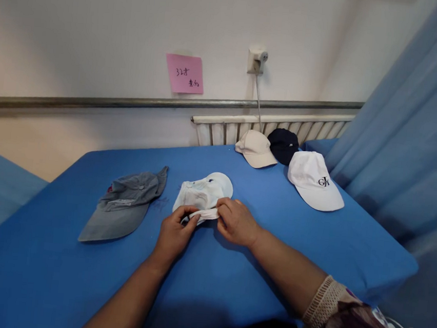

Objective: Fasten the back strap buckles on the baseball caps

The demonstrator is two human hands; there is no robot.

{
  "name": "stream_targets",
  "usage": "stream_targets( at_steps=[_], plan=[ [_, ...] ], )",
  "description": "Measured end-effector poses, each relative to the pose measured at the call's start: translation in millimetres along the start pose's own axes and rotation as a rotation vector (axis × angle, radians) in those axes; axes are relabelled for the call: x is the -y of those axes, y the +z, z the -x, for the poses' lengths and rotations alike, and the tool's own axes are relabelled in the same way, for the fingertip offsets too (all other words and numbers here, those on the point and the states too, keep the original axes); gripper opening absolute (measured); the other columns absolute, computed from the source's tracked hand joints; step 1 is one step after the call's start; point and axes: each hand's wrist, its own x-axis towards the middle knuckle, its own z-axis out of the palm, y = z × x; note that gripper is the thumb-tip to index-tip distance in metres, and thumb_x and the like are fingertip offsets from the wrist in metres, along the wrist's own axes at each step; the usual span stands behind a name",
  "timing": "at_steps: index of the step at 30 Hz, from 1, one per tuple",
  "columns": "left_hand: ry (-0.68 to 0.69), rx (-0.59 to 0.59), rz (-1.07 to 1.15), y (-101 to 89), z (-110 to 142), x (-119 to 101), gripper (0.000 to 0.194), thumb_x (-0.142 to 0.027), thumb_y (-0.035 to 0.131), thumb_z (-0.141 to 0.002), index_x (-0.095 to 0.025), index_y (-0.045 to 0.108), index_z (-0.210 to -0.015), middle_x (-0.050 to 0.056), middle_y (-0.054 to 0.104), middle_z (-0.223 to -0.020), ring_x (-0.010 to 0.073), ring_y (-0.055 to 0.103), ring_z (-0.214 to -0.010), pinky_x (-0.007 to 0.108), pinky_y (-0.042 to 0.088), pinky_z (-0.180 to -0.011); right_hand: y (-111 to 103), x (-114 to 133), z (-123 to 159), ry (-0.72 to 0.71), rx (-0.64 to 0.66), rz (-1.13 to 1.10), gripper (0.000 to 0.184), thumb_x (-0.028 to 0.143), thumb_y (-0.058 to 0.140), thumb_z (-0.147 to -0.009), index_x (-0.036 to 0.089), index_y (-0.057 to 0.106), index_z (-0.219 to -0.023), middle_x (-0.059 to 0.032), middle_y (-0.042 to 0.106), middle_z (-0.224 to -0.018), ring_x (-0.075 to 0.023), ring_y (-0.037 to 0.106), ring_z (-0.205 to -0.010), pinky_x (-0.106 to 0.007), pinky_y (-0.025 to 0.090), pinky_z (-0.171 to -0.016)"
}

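Observation:
A white cap (pixel 204 191) lies upside down on the blue table cover (pixel 254 270), its brim pointing away from me. My left hand (pixel 173 232) pinches the cap's back strap from the left. My right hand (pixel 236 220) grips the same strap from the right, fingers curled over it. Both hands rest close together at the cap's near edge.
A grey cap (pixel 124 204) lies to the left of my hands. At the far right sit a beige cap (pixel 254 148), a dark navy cap (pixel 284 144) and a white cap with a black logo (pixel 313 181). A radiator (pixel 272 128) and blue curtain (pixel 411 126) bound the table.

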Motion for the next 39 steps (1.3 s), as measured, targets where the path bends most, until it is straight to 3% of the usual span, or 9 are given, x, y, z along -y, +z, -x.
stream_targets(
  at_steps=[3,9,13,17,23,26,32,36,39],
  plan=[
    [0.069,-0.017,-0.052,0.4,3,1,0.025,-0.04,0.059,-0.084,-0.02,0.067,-0.095,0.005,0.072,-0.092,0.0217,0.066,-0.086,0.033,0.051,-0.081,-6,-2,4,-0.03,0.061,-0.06,0.019,0.012,0.053,-0.08,0.018,0.054,-0.098,-0.0116,0.059,-0.113,-0.0213,0.057,-0.091,-0.035,0.045,-0.082],
    [0.268,-0.013,-0.037,-3.3,4,3,0.009,-0.021,0.055,-0.082,-0.02,0.063,-0.087,0.006,0.069,-0.096,0.0206,0.065,-0.093,0.034,0.05,-0.088,-7,-7,7,0.042,0.033,-0.262,0.035,0.024,0.062,-0.087,0.019,0.049,-0.119,-0.007,0.061,-0.108,-0.018,0.06,-0.088,-0.028,0.047,-0.075],
    [0.415,0.025,-0.073,-5.5,8,-2,0.011,-0.013,0.051,-0.083,-0.02,0.06,-0.085,0.006,0.067,-0.094,0.0192,0.063,-0.092,0.033,0.05,-0.086,-5,-7,3,0.0,0.093,-0.121,0.021,0.03,0.062,-0.091,0.02,0.057,-0.109,-0.0066,0.063,-0.107,-0.0186,0.061,-0.091,-0.028,0.046,-0.076],
    [0.509,0.063,-0.11,-5.7,14,-9,0.013,-0.01,0.05,-0.085,-0.021,0.059,-0.085,0.006,0.066,-0.093,0.0193,0.062,-0.091,0.034,0.05,-0.084,3,-4,-1,0.015,0.146,0.104,0.01,0.027,0.061,-0.089,0.019,0.06,-0.094,-0.0062,0.065,-0.092,-0.0189,0.06,-0.078,-0.03,0.042,-0.071],
    [0.67,0.1,-0.196,-2.5,18,-16,0.017,-0.006,0.051,-0.085,-0.02,0.06,-0.089,0.007,0.066,-0.093,0.0189,0.06,-0.09,0.034,0.049,-0.083,14,-9,-1,0.217,0.005,0.243,0.004,0.015,0.058,-0.082,0.017,0.059,-0.086,-0.0099,0.063,-0.084,-0.0223,0.057,-0.075,-0.033,0.04,-0.071],
    [0.698,0.162,-0.251,0.1,19,-17,0.02,-0.004,0.05,-0.086,-0.02,0.06,-0.093,0.007,0.065,-0.096,0.0191,0.059,-0.091,0.034,0.049,-0.083,11,-11,0,0.267,0.011,0.219,0.011,0.011,0.058,-0.08,0.017,0.058,-0.089,-0.0103,0.063,-0.087,-0.0222,0.056,-0.075,-0.033,0.04,-0.07],
    [0.728,0.191,-0.289,1.6,20,-18,0.023,-0.001,0.049,-0.085,-0.02,0.06,-0.092,0.006,0.066,-0.095,0.0191,0.057,-0.088,0.034,0.048,-0.081,4,-2,1,0.102,0.112,0.175,0.017,0.019,0.061,-0.081,0.018,0.055,-0.096,-0.0094,0.062,-0.094,-0.0231,0.057,-0.083,-0.032,0.04,-0.072],
    [0.705,0.239,-0.23,0.6,23,-25,0.018,-0.007,0.052,-0.085,-0.02,0.062,-0.092,0.007,0.067,-0.098,0.0195,0.059,-0.091,0.035,0.048,-0.084,12,-2,5,0.159,0.05,0.184,0.009,0.013,0.057,-0.081,0.018,0.054,-0.089,-0.0097,0.06,-0.089,-0.0211,0.055,-0.074,-0.03,0.04,-0.064],
    [0.571,0.199,-0.139,-0.2,22,-22,0.011,-0.017,0.056,-0.086,-0.021,0.063,-0.093,0.009,0.068,-0.102,0.0216,0.061,-0.096,0.038,0.048,-0.089,16,-9,7,0.204,-0.044,0.164,0.011,0.011,0.055,-0.08,0.018,0.052,-0.087,-0.0097,0.059,-0.09,-0.0212,0.055,-0.077,-0.029,0.041,-0.066]
  ],
)
